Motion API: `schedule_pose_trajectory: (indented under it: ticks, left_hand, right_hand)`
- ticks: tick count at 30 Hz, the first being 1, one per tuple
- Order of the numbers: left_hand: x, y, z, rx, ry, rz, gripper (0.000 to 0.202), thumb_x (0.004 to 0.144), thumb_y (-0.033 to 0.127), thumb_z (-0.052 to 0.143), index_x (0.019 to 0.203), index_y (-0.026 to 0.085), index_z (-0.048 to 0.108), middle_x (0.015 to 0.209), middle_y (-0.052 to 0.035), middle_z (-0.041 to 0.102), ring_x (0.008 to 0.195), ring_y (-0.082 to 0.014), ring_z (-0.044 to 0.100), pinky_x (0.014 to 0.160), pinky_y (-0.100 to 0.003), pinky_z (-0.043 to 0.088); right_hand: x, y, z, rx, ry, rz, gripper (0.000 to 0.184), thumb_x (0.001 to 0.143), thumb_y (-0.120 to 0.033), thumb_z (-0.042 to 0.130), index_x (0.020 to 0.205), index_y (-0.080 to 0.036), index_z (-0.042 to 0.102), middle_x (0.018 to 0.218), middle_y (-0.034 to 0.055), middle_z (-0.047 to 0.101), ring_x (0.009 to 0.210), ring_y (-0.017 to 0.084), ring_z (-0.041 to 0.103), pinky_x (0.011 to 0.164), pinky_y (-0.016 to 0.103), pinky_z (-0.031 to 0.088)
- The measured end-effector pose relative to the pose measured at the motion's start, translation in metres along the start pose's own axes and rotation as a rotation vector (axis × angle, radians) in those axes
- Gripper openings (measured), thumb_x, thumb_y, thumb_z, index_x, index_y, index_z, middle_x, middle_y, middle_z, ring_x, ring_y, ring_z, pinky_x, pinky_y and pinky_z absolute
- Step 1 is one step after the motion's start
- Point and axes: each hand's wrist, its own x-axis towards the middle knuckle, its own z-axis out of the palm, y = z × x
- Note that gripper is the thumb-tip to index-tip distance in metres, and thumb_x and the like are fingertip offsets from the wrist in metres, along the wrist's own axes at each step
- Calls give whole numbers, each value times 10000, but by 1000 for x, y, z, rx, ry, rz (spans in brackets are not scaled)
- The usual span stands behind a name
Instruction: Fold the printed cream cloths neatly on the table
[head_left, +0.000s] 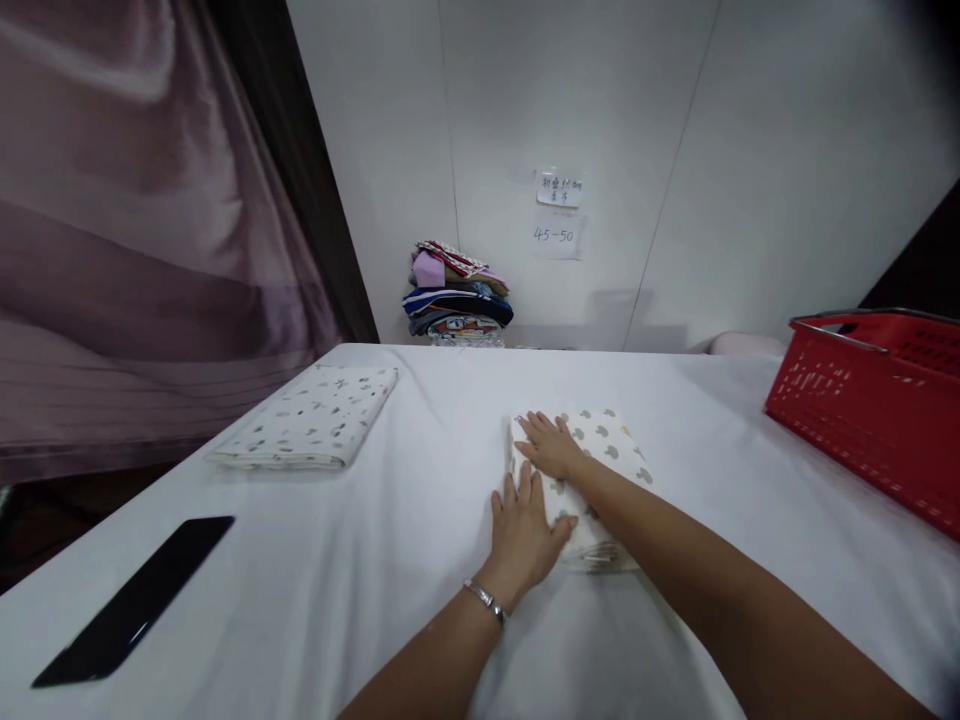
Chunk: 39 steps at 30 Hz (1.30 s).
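Observation:
A folded white cloth [611, 455] with grey printed shapes lies on the white-covered table, a little right of the middle. My right hand [550, 446] rests flat on its far left part, fingers spread. Nearer to me, my left hand [525, 535] is laid along the cloth's left edge, with the fingers stretched out and the thumb on the cloth. A silver bracelet [487, 600] circles my left wrist. Both hands hold nothing. My right forearm hides part of the cloth, whose layered folds show at the near edge.
Another folded white cloth [315, 415], with small dark prints, lies at the left. In front of it is a flat black panel [135, 600]. A red basket [877, 410] stands at the right edge. Folded fabrics [459, 295] are stacked behind the table, by the wall with paper signs [559, 235].

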Motion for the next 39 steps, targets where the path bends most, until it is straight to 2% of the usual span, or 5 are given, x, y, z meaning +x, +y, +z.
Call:
schedule_pose_trajectory:
  ticks: [10, 16, 21, 26, 39]
  left_hand:
    - [0, -2, -1, -83, -15, 12, 814, 799, 623, 345, 1445, 151, 198, 1527, -29, 12, 1372, -350, 82, 1088, -524, 100]
    - [1, -4, -7, -169, 29, 4, 744, 816, 605, 369, 1420, 184, 262, 1527, -49, 75, 1361, -321, 174, 1083, -467, 156]
    - [17, -11, -21, -324, 142, -91, 626, 843, 528, 401, 1346, 163, 331, 1488, -145, 216, 1207, -266, 457, 942, -341, 360]
    - [50, -20, -33, -615, 75, -284, 572, 767, 475, 570, 1194, 109, 465, 1195, -174, 579, 1122, -279, 530, 897, -310, 380]
    - [63, -22, -34, -1194, -154, -363, 430, 696, 415, 672, 907, 42, 638, 901, -176, 694, 788, -240, 667, 679, -309, 526]
  right_hand:
    - [-93, 82, -12, 38, 133, 227, 538, 884, -460, 390, 1358, -207, 401, 1488, 91, 249, 1377, 274, 146, 1088, 513, 108]
    - [-142, 108, -6, 703, 285, 599, 720, 797, -473, 544, 1402, -144, 334, 1364, 122, 457, 1221, 245, 456, 1022, 331, 351]
    - [-146, 103, -16, 990, 238, 729, 872, 720, -540, 640, 1414, -145, 291, 1281, 158, 529, 1027, 246, 599, 844, 317, 493]
    - [-132, 106, -32, 1201, -24, 796, 603, 708, -546, 662, 1117, -110, 580, 1134, 168, 628, 921, 235, 641, 715, 290, 540]
    - [-134, 95, -40, 1450, -137, 606, 362, 807, -389, 573, 1034, -108, 595, 1021, 159, 677, 925, 229, 659, 812, 327, 536]
